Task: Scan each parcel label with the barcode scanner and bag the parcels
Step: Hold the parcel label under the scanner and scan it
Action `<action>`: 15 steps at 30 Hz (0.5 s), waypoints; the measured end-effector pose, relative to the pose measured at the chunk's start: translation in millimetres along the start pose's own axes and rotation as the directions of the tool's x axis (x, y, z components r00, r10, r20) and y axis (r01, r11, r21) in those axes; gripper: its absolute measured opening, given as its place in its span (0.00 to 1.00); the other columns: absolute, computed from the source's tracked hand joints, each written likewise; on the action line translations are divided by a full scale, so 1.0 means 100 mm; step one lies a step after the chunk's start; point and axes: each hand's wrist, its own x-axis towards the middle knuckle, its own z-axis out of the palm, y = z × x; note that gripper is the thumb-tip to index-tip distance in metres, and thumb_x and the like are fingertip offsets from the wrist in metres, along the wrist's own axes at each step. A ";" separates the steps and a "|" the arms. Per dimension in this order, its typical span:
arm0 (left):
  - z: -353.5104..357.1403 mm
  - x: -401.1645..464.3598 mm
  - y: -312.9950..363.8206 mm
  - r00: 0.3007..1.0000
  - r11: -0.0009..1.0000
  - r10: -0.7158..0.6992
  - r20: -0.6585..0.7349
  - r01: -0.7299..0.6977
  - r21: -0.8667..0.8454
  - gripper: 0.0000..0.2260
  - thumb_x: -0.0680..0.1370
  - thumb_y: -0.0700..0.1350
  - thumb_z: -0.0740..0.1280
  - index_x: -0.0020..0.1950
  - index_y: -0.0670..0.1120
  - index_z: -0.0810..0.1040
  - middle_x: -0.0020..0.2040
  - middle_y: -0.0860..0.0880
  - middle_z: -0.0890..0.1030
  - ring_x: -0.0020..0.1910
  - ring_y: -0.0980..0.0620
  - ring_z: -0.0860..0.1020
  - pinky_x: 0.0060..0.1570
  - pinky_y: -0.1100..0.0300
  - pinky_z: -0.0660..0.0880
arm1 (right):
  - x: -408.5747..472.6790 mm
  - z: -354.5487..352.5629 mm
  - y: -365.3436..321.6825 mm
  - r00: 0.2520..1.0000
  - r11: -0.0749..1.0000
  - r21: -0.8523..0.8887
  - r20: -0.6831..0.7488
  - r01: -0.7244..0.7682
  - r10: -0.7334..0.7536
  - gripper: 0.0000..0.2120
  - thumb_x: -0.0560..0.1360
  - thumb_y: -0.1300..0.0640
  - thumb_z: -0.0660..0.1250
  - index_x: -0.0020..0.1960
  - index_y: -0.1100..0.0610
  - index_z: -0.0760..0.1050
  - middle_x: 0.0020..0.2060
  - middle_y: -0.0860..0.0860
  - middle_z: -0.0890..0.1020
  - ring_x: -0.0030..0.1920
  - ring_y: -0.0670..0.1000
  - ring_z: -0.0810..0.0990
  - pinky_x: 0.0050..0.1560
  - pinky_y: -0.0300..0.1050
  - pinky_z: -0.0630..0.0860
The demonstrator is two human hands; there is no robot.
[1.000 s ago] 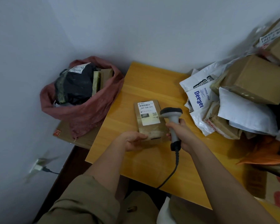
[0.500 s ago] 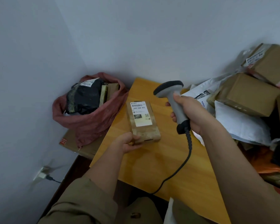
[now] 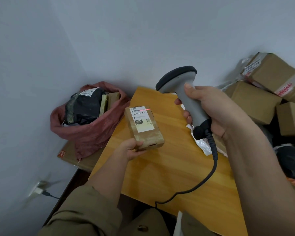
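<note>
Here, a person's left hand [image 3: 132,148] grips the near end of a small brown parcel [image 3: 144,127], fingers curled under it and thumb on top, tilting its white label [image 3: 142,119] up toward the scanner [image 3: 186,99]. The right hand [image 3: 209,109] is wrapped tight round the scanner's grey handle, head aimed down so a red line falls across the barcode at the label's far edge. The parcel hangs above the wooden table [image 3: 169,167], near its left edge, seemingly clear of the surface. Just beyond that edge a red bag [image 3: 92,133] gapes open, already holding parcels. To the right, stacked boxes [image 3: 255,99] crowd the table, leaving bare wood only at the middle and front.
</note>
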 end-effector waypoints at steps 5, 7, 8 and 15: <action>0.11 -0.02 -0.03 1.000 1.000 -0.002 -0.004 0.002 -0.016 0.20 0.77 0.26 0.61 0.69 0.37 0.69 0.67 0.38 0.70 0.68 0.37 0.70 0.57 0.39 0.74 | -0.12 -0.11 -0.08 0.999 0.998 -0.030 -0.012 0.047 -0.047 0.15 0.82 0.49 0.62 0.58 0.61 0.75 0.45 0.56 0.81 0.27 0.48 0.75 0.27 0.41 0.74; 0.15 -0.02 -0.04 1.000 1.000 -0.002 -0.004 0.002 -0.012 0.20 0.77 0.26 0.61 0.69 0.37 0.69 0.67 0.38 0.70 0.68 0.37 0.69 0.58 0.39 0.74 | -0.15 -0.14 -0.09 0.999 0.998 -0.031 -0.010 0.053 -0.054 0.15 0.82 0.49 0.61 0.57 0.62 0.75 0.45 0.56 0.81 0.27 0.48 0.75 0.27 0.41 0.74; 0.17 -0.02 -0.05 1.000 1.000 -0.001 -0.004 0.001 -0.010 0.20 0.78 0.26 0.61 0.69 0.37 0.69 0.67 0.38 0.70 0.68 0.38 0.69 0.58 0.40 0.74 | -0.17 -0.16 -0.09 0.998 0.998 -0.034 -0.009 0.054 -0.054 0.15 0.82 0.49 0.62 0.57 0.62 0.75 0.45 0.56 0.81 0.27 0.48 0.75 0.27 0.41 0.74; 0.27 0.00 -0.08 1.000 1.000 0.012 -0.005 -0.012 -0.029 0.19 0.78 0.26 0.61 0.68 0.36 0.69 0.67 0.38 0.70 0.68 0.38 0.69 0.61 0.40 0.73 | -0.21 -0.26 -0.11 0.999 0.999 -0.008 -0.003 0.041 -0.041 0.17 0.82 0.50 0.61 0.60 0.63 0.74 0.46 0.57 0.81 0.28 0.49 0.75 0.27 0.40 0.74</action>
